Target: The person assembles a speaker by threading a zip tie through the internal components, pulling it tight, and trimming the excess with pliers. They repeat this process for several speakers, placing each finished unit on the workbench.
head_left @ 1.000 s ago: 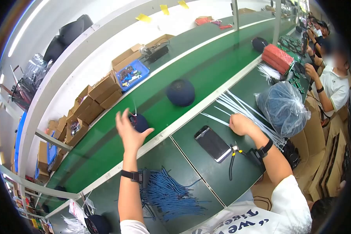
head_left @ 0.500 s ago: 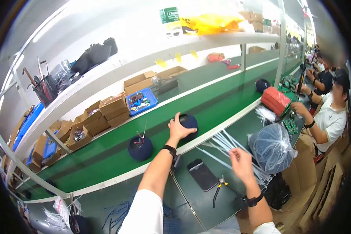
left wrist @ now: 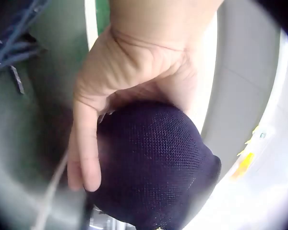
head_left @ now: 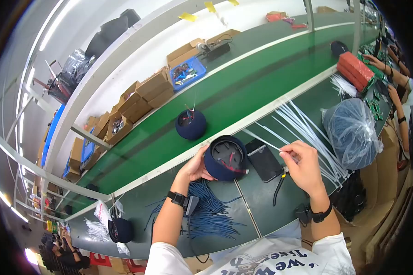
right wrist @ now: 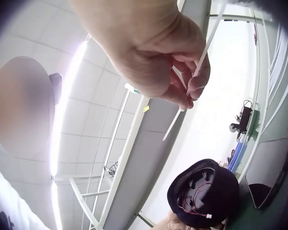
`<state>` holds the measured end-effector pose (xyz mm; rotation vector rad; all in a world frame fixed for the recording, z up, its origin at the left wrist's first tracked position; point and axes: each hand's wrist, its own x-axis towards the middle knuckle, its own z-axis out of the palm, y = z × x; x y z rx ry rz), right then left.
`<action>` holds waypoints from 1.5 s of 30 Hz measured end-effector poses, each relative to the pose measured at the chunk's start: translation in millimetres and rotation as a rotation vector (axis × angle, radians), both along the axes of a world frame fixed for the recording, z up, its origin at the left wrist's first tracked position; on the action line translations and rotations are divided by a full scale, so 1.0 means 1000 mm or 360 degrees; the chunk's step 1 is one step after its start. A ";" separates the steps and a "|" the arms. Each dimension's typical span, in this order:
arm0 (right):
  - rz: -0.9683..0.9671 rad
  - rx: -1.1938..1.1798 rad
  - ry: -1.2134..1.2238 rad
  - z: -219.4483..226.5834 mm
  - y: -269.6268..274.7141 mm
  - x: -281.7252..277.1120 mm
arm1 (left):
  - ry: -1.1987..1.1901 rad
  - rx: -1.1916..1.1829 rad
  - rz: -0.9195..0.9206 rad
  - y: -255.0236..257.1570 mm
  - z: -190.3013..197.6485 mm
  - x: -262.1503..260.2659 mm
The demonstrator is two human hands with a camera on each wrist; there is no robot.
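Observation:
My left hand (head_left: 196, 166) grips a round speaker housing (head_left: 217, 168) in dark blue mesh, held over the near bench. Its open hollow, with red wires and a white connector, faces up in the head view; the left wrist view has the mesh side, fingers wrapped round it. To its right, my right hand (head_left: 303, 166) pinches a white cable tie (head_left: 264, 140) between thumb and fingers. The strip (right wrist: 201, 60) runs out past both sides of the fingers in the right wrist view. Another round housing (head_left: 191, 124) with wires sits on the green belt.
White cable ties (head_left: 307, 133) lie fanned on the bench beside a plastic-bagged bundle (head_left: 351, 133). A phone (head_left: 264, 160) and yellow-black cutters (head_left: 280, 187) are between the hands. Blue cable strips (head_left: 206, 215) are heaped near the left forearm. Cardboard boxes (head_left: 153, 89) line the belt's far side.
My left hand moved to the second housing on the belt, took hold of it and brought it over the bench. My right hand has come away from the pile with a cable tie.

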<state>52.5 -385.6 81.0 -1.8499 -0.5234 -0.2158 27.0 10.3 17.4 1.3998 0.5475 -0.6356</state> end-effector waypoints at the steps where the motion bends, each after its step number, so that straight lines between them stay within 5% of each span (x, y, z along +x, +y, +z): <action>1: -0.0014 -0.0032 0.0027 0.000 0.000 -0.003 | 0.0001 0.0204 -0.0003 0.014 -0.007 -0.005; 3: -0.0038 -0.0008 0.0075 -0.001 0.000 -0.010 | -0.0025 0.0611 -0.0022 0.025 -0.002 -0.008; 6: -0.0048 -0.0050 0.0128 -0.003 0.002 -0.018 | -0.0740 0.1160 0.0073 0.018 0.016 -0.004; 9: -0.0062 -0.0121 0.0085 -0.008 0.007 -0.029 | -0.1948 0.1380 -0.0271 -0.035 0.051 0.004; 12: -0.0094 -0.0087 0.0044 -0.013 0.013 -0.035 | -0.1846 0.1158 -0.0802 -0.061 0.057 0.008; 15: -0.0146 -0.0212 0.0081 -0.007 0.011 -0.042 | -0.1771 0.1186 -0.0719 -0.056 0.047 0.008; 19: -0.0111 -0.0249 0.0041 -0.004 0.020 -0.039 | -0.1462 0.0973 -0.0096 -0.052 0.046 0.001; 23: -0.0089 -0.0176 -0.0042 -0.019 0.041 -0.028 | -0.1754 0.1170 -0.0409 -0.048 0.038 0.002; 27: -0.0101 -0.0334 -0.0020 -0.013 0.044 -0.029 | -0.1742 0.0983 -0.0504 -0.063 0.039 -0.001; 45: -0.0101 -0.0379 0.0096 -0.021 0.035 -0.051 | -0.1744 0.0924 -0.0491 -0.063 0.034 -0.003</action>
